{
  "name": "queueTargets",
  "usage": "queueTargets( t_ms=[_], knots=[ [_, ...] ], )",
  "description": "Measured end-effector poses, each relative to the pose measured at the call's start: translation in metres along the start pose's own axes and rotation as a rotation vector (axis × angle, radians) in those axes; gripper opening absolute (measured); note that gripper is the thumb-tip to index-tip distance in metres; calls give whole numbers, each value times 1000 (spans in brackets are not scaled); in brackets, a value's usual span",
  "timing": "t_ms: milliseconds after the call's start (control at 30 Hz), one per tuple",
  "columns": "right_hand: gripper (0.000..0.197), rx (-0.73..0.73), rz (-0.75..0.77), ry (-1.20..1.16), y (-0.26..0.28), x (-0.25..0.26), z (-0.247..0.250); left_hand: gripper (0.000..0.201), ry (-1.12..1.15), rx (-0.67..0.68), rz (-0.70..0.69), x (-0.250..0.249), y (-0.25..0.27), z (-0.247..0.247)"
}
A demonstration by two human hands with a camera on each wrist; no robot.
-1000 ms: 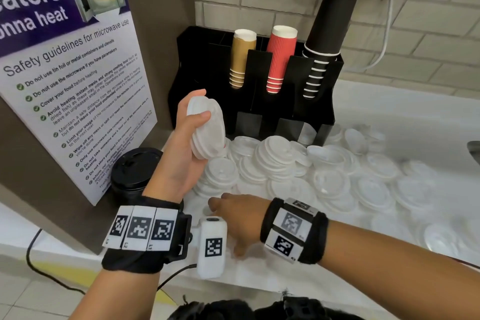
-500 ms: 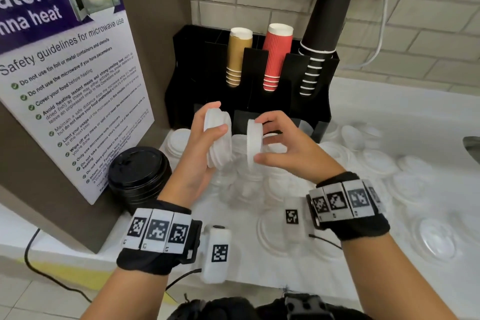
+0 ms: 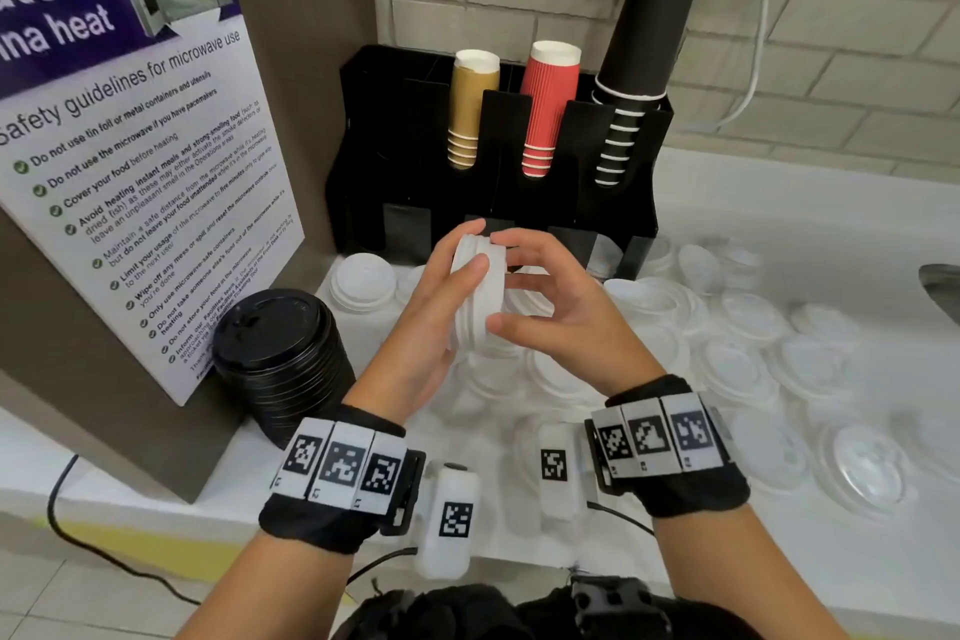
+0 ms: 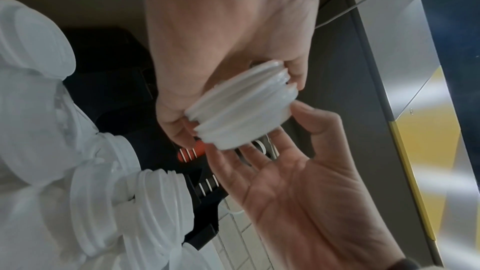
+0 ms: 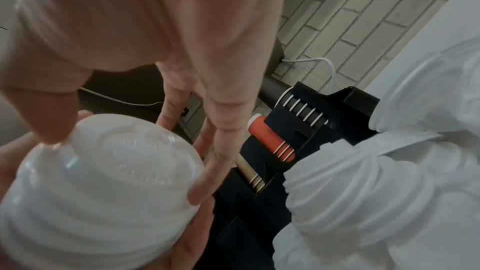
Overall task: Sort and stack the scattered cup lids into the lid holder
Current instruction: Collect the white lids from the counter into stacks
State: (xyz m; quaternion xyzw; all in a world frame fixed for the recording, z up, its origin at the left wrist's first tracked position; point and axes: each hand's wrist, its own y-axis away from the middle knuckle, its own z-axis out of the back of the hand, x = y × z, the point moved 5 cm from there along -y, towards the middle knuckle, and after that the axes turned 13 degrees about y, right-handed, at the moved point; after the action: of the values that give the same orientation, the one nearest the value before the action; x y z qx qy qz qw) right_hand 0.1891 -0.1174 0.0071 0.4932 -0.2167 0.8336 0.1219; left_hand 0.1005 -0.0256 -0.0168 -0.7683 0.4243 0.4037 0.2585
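Note:
My left hand (image 3: 451, 276) grips a stack of white cup lids (image 3: 474, 299) on edge, just above the counter in front of the black holder (image 3: 415, 130). My right hand (image 3: 511, 283) faces it and pinches the end lid of that stack by its rim, thumb below and index finger on top. In the left wrist view the lid stack (image 4: 241, 110) sits between both hands. From the right wrist, my thumb and fingers (image 5: 221, 151) span the domed top lid (image 5: 124, 163). Many loose white lids (image 3: 737, 359) lie across the counter to the right.
A stack of black lids (image 3: 283, 353) stands at the left by the poster board (image 3: 130, 146). A short white lid stack (image 3: 362, 282) sits beside the holder. Gold, red and black cups (image 3: 550, 109) fill the holder's upper slots. A brick wall is behind.
My right hand picked a lid off the counter, lifted it, and brought it against the stack in my left hand. The left hand has moved a little right toward the holder.

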Motion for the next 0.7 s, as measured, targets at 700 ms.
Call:
queueTargets(
  t_ms=[700],
  knots=[
    [85, 955, -209, 1315, 44, -48, -29, 41, -75, -111, -92, -7, -4, 21]
  ],
)
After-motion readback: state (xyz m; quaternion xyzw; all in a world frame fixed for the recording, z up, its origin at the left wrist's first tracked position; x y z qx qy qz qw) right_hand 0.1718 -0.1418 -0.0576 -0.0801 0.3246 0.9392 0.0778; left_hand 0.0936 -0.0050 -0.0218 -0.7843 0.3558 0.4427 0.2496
